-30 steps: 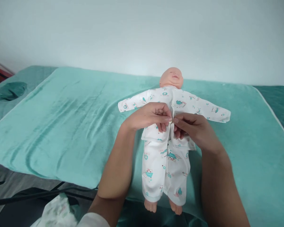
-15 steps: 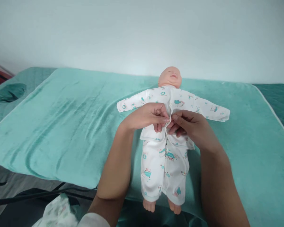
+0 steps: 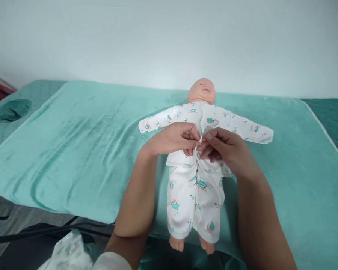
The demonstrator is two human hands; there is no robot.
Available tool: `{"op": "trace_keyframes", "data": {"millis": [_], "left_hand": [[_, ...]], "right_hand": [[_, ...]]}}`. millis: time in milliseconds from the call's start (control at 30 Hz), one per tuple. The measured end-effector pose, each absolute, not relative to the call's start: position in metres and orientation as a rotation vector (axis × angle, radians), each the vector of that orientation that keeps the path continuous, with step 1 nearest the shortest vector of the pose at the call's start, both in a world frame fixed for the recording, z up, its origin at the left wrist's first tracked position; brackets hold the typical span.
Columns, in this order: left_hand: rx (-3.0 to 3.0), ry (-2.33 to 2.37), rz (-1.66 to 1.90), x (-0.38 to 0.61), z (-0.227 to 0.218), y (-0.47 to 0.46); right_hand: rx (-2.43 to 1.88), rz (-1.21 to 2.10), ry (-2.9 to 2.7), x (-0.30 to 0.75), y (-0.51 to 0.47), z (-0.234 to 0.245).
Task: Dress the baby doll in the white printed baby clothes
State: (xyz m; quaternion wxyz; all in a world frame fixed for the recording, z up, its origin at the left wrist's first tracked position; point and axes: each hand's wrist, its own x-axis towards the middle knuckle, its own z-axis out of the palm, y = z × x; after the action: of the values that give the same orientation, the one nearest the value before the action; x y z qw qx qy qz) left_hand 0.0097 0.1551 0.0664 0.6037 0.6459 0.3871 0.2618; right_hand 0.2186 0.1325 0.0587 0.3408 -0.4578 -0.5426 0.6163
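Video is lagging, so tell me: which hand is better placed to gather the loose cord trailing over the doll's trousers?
Right, probably. Both hands pinch the cord at the shirt, but its loose length trails down beneath the right hand, away from the left hand.

You face a bed in a dark teal cover [image 3: 334, 122], with a lighter turquoise plush blanket [image 3: 81, 150] spread over most of it, its near edge hanging over the side. On the blanket a plastic baby doll in white printed pyjamas [image 3: 195, 191] lies face up, arms spread, head towards the wall. A dark green hollow [image 3: 11, 109] marks the cover at far left.
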Motion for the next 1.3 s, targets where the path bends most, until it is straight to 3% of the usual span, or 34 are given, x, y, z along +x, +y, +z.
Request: {"op": "trace_keyframes", "data": {"millis": [500, 933, 1067, 1200, 1300], "left_hand": [[1.542, 0.89, 0.632, 0.014, 0.068, 0.153], [1.507, 0.832, 0.44, 0.001, 0.072, 0.155], [1.532, 0.84, 0.76, 0.002, 0.061, 0.158], [1.622, 1.068, 1.331, 0.01, 0.043, 0.172], [1.876, 1.146, 1.5, 0.018, 0.033, 0.181]], "right_hand": [[-1.194, 1.564, -1.492, 0.217, 0.131, 0.06], [-1.121, 1.541, -1.51, 0.22, 0.131, 0.059], [-0.992, 1.348, -1.39, 0.22, 0.133, 0.053], [-0.922, 0.929, -1.379, 0.213, 0.136, 0.044], [-0.985, 0.692, -1.539, 0.209, 0.141, 0.036]]}}
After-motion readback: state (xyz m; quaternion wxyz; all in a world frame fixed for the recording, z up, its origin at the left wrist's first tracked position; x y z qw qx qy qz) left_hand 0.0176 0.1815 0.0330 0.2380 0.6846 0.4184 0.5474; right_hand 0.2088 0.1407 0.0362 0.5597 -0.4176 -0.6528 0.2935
